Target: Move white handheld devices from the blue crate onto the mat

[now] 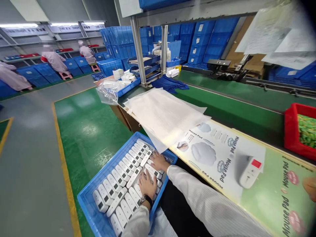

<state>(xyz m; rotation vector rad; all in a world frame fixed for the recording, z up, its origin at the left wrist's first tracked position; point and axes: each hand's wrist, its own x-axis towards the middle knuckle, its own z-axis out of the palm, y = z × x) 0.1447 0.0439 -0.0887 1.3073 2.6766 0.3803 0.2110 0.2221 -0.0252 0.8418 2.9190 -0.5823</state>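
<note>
A blue bin (98, 217) stands beside the table on my left, filled with rows of several white handheld devices (116, 182) with small dark screens. Both my hands reach down into it. My left hand (147, 185), with a dark watch on the wrist, has its fingers curled over a device in the middle of the bin. My right hand (159, 161) is just beyond it near the bin's far side, fingers bent down onto another white device. Both arms are in white sleeves.
On the table lie printed "Mouse Pad" sheets (222, 154), a stack of thin white bags (163, 115) and one white device with a red label (250, 171). A red bin (290, 131) stands right. Part of a hand (311, 187) shows at the right edge. People sit far left.
</note>
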